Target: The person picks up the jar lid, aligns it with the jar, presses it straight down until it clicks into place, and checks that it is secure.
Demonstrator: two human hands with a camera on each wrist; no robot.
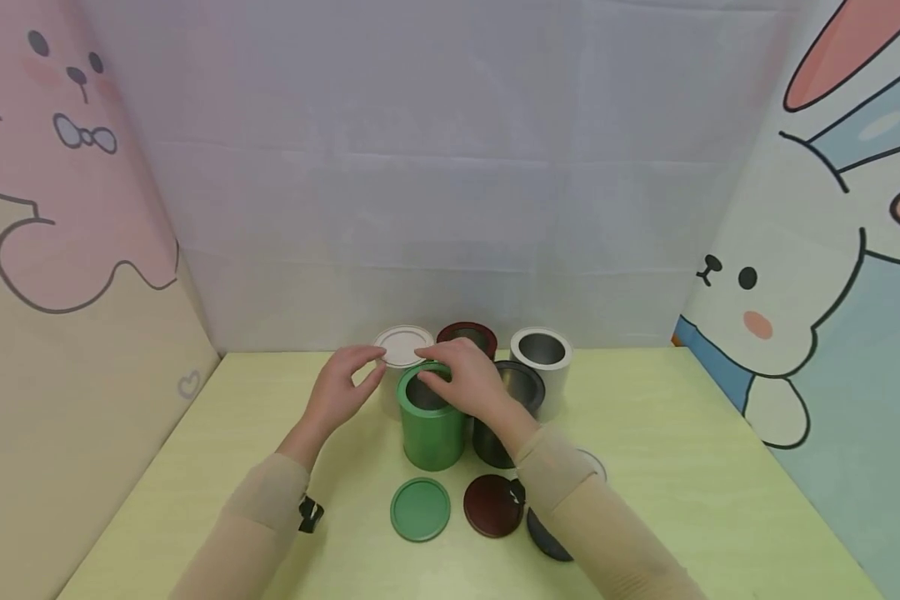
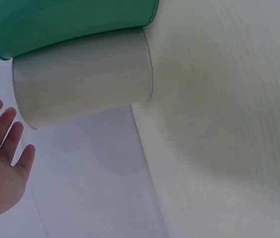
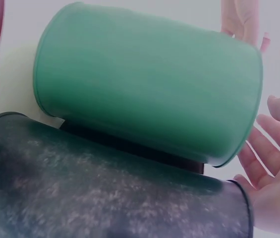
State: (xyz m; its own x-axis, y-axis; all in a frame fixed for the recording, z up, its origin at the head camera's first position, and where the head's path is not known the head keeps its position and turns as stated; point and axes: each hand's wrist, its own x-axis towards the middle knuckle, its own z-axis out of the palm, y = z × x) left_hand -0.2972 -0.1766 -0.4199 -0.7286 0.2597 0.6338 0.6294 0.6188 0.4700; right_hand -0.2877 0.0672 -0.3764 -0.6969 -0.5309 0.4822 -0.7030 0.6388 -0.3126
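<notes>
near: beige sleeves (image 1: pixel 247 512), both arms fwd over pale yellow-green table (image 1: pixel 667 467); small blk item (image 1: pixel 311 514) at left wrist, another at rt.

next, loose lids on tbl, l to r: green lid (image 1: pixel 420 509), dk red lid (image 1: pixel 493 506), blk lid (image 1: pixel 545 537) partly under rt sleeve in head view. pale-rimmed disc (image 1: pixel 597 468) behind same sleeve, mostly hidden, can't ID.

mid: green can (image 1: pixel 431 442), upright, no lid, just beside blk can (image 1: pixel 495 446), also upright & open.

hands: left hand (image 1: pixel 342 383) left of white lid (image 1: pixel 403 346), thumb & fingers apart, not clamped; wrist cam shows fingers spread nr can's top end. right hand (image 1: pixel 465 383) reaches over green can from rt, fingers extended, thumb apart, tip nr opp. edge of same lid. hands apart, lid btwn; firm contact vs just beside: can't tell.

white lid sits atop left white can (image 2: pixel 83 82), behind-left of green can; fully seated or not, can't tell.

back row cont'd: dk red can (image 1: pixel 461 327), open, partly behind rt hand; right white can (image 1: pixel 558 383), open, behind blk can.

far: whitish cloth backdrop (image 1: pixel 450 167); cartoon animals on side walls, pinkish l, rabbit w/ blue r.
</notes>
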